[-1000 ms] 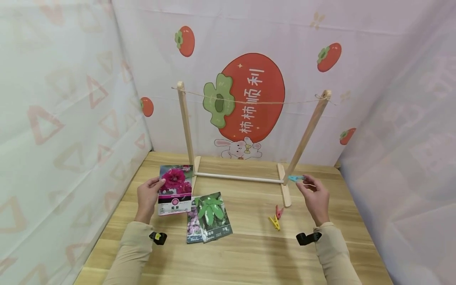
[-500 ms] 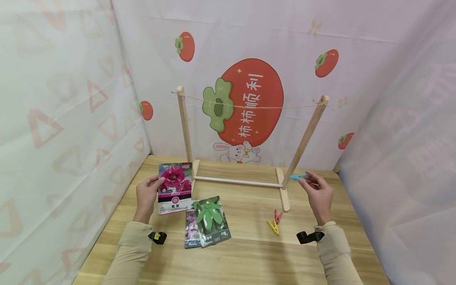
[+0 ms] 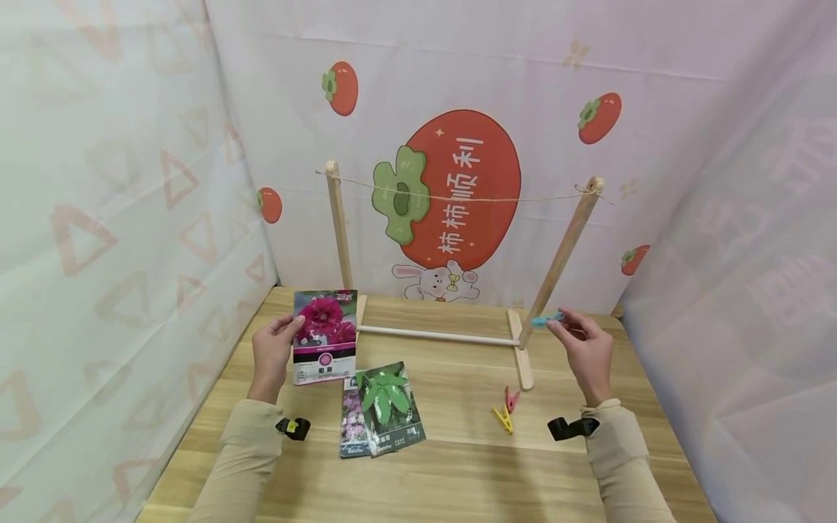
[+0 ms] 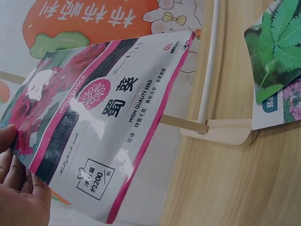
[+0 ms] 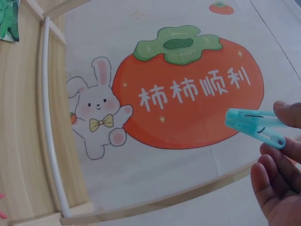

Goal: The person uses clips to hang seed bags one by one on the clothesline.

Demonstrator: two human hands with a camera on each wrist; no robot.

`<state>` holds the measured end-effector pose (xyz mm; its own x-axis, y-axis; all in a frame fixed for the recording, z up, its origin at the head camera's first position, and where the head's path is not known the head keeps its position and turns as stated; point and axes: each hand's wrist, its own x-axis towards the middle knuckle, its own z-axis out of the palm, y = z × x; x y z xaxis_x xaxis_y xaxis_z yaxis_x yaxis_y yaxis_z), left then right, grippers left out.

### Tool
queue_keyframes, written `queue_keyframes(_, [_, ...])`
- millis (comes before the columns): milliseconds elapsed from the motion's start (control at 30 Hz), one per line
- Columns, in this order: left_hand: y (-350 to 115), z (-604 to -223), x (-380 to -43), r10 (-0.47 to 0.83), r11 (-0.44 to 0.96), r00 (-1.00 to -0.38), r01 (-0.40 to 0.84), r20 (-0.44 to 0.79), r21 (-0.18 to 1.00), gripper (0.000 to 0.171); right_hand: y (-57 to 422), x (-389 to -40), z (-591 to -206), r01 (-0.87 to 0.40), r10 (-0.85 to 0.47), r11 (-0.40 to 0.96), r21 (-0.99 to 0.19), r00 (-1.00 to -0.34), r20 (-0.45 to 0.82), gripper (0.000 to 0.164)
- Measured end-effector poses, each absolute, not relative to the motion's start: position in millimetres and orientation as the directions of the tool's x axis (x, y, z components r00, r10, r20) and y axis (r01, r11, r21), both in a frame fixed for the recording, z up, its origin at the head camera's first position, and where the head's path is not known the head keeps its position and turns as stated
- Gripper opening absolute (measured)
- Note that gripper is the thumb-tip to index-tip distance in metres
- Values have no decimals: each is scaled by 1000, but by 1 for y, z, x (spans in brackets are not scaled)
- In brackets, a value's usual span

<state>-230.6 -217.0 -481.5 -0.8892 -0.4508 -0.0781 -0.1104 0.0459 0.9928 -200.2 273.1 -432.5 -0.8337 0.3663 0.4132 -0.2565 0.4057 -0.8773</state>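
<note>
In my left hand (image 3: 273,354) I hold a hollyhock seed packet (image 3: 325,356) by its left edge, thumb on the front. The left wrist view shows that packet (image 4: 108,108) tilted, its pink flowers near the thumb. My right hand (image 3: 588,359) pinches a light blue clothespin (image 3: 546,319) near the foot of the right post. Seen from the right wrist, the clothespin (image 5: 254,125) sits between thumb and fingers, its nose pointing left. Two more seed packets lie overlapped on the table: a green-leaf packet (image 3: 390,407) on top of a purple-flower packet (image 3: 353,421).
A wooden frame with a left post (image 3: 338,225), a right post (image 3: 565,254) and a white crossbar (image 3: 438,335) stands at the back. Thin twine (image 3: 484,199) stretches between the post tops. A red clothespin (image 3: 511,399) and a yellow clothespin (image 3: 503,420) lie on the table (image 3: 451,479).
The seed packet in my left hand has risen slightly and shifted a little right. My right hand has moved slightly right, still pinching the blue clothespin. The head view has tilted up a little.
</note>
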Motion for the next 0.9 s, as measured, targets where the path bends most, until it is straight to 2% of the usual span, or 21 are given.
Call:
queue_keyframes(300, [-213, -469, -234, -437, 10, -897, -78, -66, 997, 44, 271, -206, -416, -269, 336, 402, -875, -846, 414, 32])
queue_keyframes(667, [-208, -454, -241, -423, -1, -905, -48, -44, 999, 41, 269, -213, -390, -367, 277, 448, -815, -810, 517, 32])
queue_keyframes(900, [-204, -444, -245, -403, 15, -915, -6, 1, 1000, 42, 266, -214, -377, -383, 252, 462, -800, -808, 533, 32])
